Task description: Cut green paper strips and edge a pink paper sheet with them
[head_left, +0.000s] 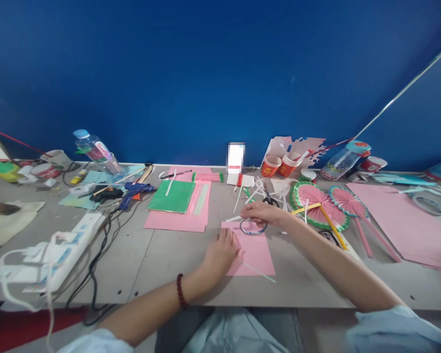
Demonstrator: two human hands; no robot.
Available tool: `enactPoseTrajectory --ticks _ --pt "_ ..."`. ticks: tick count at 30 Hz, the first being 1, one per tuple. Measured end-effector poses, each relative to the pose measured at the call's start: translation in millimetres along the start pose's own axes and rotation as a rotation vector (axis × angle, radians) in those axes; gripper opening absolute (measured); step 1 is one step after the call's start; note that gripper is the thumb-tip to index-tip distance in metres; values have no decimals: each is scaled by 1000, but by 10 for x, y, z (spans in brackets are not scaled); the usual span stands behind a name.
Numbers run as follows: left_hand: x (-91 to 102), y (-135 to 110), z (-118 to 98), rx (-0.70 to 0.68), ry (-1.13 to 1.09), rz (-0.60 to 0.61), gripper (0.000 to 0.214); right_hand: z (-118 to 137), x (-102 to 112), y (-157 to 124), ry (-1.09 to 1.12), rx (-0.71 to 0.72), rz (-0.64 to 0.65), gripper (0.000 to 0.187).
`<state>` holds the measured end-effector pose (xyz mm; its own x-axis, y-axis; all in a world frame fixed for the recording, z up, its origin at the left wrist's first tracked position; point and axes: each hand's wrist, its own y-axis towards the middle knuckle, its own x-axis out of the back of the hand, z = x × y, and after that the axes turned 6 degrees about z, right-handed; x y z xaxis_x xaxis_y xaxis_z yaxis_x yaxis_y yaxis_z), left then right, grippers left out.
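A sheet of pink paper (255, 252) lies on the table in front of me. My left hand (224, 247), with a dark red bead bracelet on its wrist, rests on the sheet's left edge with its fingers laid down on it. A narrow pale strip (262, 275) runs across the lower part of the sheet, from near that hand past the edge. Over the sheet's top edge, my right hand (259, 213) pinches a roll of tape (253, 232). Black-handled scissors (270, 200) lie just behind the right hand, among white paper scraps.
Green paper (172, 196) lies on pink sheets to the left. Beyond are a blue glue gun (134, 193), a plastic bottle (97, 152) and a power strip (73, 250) with cables. Paper cups (271, 165), watermelon-patterned paper fans (316, 206) and large pink paper (400, 220) occupy the right.
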<state>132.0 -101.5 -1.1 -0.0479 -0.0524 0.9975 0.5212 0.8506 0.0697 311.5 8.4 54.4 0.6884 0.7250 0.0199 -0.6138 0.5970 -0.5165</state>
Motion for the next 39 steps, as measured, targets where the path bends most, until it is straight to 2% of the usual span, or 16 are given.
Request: enactPoseTrajectory --ticks 3,7,14,18,22,27,30,32,36,39 --pt "-34 -19 -25 18 32 3 36 69 -97 106 -188 -48 -76 25" --pt "-78 -55 -35 23 49 2 30 147 -147 182 -277 -56 -77 23" --pt "-44 -48 -19 40 -41 -52 28 274 -168 79 -205 -184 188 25" --pt "17 -24 54 20 -129 -77 26 252 -190 -72 -121 -198 213 19" --pt "89 12 162 54 -401 -89 24 202 -217 -231 -60 -154 204 13" --pt "207 105 337 263 -1012 -51 35 164 -219 -408 -56 -63 172 18" --pt "249 172 423 323 -1393 -40 44 148 -203 -479 -55 -47 152 20" --pt "257 203 445 334 -1567 -62 43 140 -199 -508 -67 -50 130 20" --pt "231 228 435 346 -1709 -132 31 109 -274 -556 -230 -32 34 19" --pt "190 223 430 335 -1656 -168 30 15 -431 -587 -446 8 -122 20"
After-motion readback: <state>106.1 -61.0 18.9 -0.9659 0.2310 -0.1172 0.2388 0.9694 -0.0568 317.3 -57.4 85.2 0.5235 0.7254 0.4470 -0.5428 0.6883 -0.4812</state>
